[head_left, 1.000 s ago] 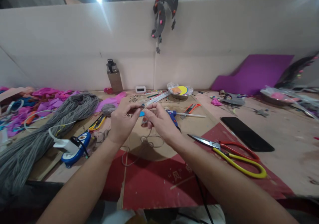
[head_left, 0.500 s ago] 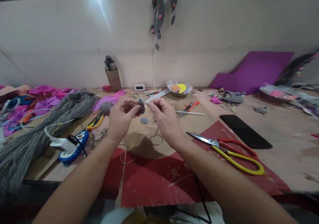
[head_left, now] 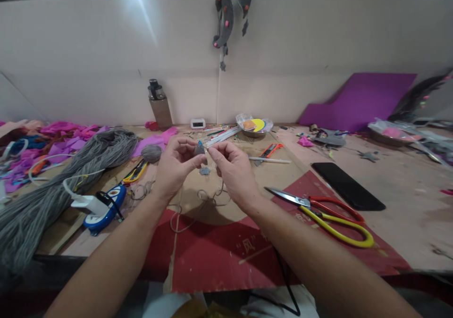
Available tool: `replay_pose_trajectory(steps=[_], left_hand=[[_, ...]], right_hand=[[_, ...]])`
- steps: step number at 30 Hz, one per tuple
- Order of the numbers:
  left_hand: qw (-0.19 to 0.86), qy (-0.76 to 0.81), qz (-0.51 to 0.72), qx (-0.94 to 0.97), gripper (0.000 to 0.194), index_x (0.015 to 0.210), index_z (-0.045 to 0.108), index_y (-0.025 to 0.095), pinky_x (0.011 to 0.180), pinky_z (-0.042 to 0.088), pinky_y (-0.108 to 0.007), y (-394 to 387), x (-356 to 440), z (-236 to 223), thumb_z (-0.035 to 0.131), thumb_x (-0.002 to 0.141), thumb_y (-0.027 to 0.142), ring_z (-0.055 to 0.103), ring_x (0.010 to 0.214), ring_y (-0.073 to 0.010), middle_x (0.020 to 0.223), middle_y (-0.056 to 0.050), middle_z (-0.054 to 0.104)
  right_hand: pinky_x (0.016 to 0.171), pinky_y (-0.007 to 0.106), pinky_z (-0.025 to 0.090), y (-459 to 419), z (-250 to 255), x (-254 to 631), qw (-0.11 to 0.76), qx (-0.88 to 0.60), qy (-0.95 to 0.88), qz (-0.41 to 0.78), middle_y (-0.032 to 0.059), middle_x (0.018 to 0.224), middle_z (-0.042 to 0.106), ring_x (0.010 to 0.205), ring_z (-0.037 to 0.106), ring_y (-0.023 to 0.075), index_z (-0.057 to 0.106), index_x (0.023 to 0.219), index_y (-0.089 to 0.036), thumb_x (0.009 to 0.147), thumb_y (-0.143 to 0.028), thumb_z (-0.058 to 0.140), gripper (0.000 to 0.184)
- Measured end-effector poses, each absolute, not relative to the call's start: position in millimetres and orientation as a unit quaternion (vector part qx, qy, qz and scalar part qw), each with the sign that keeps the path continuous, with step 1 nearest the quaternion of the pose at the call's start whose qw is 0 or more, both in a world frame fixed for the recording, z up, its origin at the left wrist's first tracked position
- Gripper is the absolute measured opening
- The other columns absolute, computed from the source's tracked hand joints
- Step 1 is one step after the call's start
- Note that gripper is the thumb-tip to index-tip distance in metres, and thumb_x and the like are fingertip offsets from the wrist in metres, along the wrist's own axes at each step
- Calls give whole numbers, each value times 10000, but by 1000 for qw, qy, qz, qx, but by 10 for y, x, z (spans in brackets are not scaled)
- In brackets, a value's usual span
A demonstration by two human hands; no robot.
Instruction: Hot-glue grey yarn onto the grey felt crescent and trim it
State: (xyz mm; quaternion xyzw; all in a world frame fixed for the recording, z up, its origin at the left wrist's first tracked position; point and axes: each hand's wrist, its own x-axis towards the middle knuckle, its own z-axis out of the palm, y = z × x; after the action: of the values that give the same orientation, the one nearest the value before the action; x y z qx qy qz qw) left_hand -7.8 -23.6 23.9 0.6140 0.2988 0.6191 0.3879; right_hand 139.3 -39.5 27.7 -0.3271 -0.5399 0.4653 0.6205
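Over the middle of the table my left hand (head_left: 179, 164) pinches a small dark grey felt piece (head_left: 200, 150) between thumb and fingers, with a bit of blue at its top edge. Close on its right, my right hand (head_left: 230, 167) has thumb and forefinger pressed together against the piece's edge. What those fingertips hold is too small to make out. A thin grey string (head_left: 201, 195) lies in loops on the board below and runs up toward my right hand. Just beneath the fingers rests a small grey felt shape (head_left: 204, 171).
Red-and-yellow-handled scissors (head_left: 318, 209) and a black phone (head_left: 348, 186) lie to the right. Leftward are grey yarn (head_left: 88, 167), a yarn ball (head_left: 151, 153), a yellow cutter (head_left: 136, 171) and a blue power strip (head_left: 106, 209). An orange cutter (head_left: 271, 152) lies behind my right hand.
The grey felt piece has turned between my left fingers, and my left thumb has shifted right. My right fingertips have moved slightly left, up against the piece.
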Motion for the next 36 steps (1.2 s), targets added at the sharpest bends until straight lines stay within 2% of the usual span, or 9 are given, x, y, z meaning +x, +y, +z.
replay_pose_trajectory(steps=[4, 13, 21, 25, 27, 31, 33, 36], left_hand=[[372, 323, 621, 610, 547, 936, 528, 212, 646, 539, -215, -264, -68, 265, 906, 541, 192, 643, 743, -115, 823, 31, 641], [357, 328, 615, 622, 365, 911, 523, 198, 542, 554, -245, -326, -9, 273, 815, 696, 243, 629, 587, -111, 773, 29, 636], [292, 336, 625, 642, 432, 1029, 497, 221, 606, 560, -219, -407, 17, 296, 792, 713, 202, 675, 683, -117, 793, 30, 668], [248, 345, 646, 634, 352, 950, 528, 208, 636, 558, -210, -387, 5, 294, 786, 711, 194, 686, 722, -113, 837, 15, 671], [266, 350, 647, 623, 283, 884, 559, 192, 663, 574, -230, -364, -6, 299, 786, 716, 215, 687, 727, -120, 811, 7, 670], [375, 346, 621, 594, 240, 828, 620, 174, 719, 607, -300, -331, -26, 315, 802, 711, 277, 688, 729, -143, 791, -7, 688], [428, 352, 607, 569, 251, 813, 627, 169, 679, 608, -298, -327, -30, 325, 812, 696, 291, 676, 701, -141, 782, -5, 686], [481, 362, 589, 539, 264, 790, 613, 159, 543, 549, -224, -324, -29, 333, 816, 693, 298, 635, 621, -112, 739, -1, 666]], right_hand=[[503, 220, 330, -416, 289, 1394, 624, -325, -537, 466, -58, 659, 513, 534, 380, 71, 588, 771, -202, 827, -353, 649, 172], [581, 236, 421, -461, 295, 1393, 643, -325, -579, 382, -27, 709, 618, 626, 524, 99, 663, 881, -207, 849, -272, 627, 81], [703, 281, 493, -476, 250, 1427, 643, -331, -642, 255, 6, 852, 705, 737, 622, 130, 712, 940, -243, 889, -246, 609, 114], [719, 285, 497, -483, 260, 1427, 648, -327, -641, 249, 17, 900, 723, 783, 640, 141, 716, 950, -243, 890, -248, 615, 117], [710, 285, 498, -480, 262, 1424, 648, -329, -637, 258, 17, 879, 723, 765, 638, 141, 715, 956, -239, 891, -253, 614, 121], [678, 276, 491, -459, 255, 1423, 647, -342, -628, 265, 11, 828, 712, 720, 622, 134, 713, 944, -229, 885, -255, 611, 120], [686, 277, 492, -447, 246, 1426, 645, -347, -627, 266, 13, 836, 711, 730, 621, 136, 712, 937, -225, 878, -262, 616, 118], [691, 282, 487, -434, 236, 1430, 644, -349, -626, 269, 15, 835, 708, 729, 615, 138, 714, 928, -222, 871, -276, 624, 119]])
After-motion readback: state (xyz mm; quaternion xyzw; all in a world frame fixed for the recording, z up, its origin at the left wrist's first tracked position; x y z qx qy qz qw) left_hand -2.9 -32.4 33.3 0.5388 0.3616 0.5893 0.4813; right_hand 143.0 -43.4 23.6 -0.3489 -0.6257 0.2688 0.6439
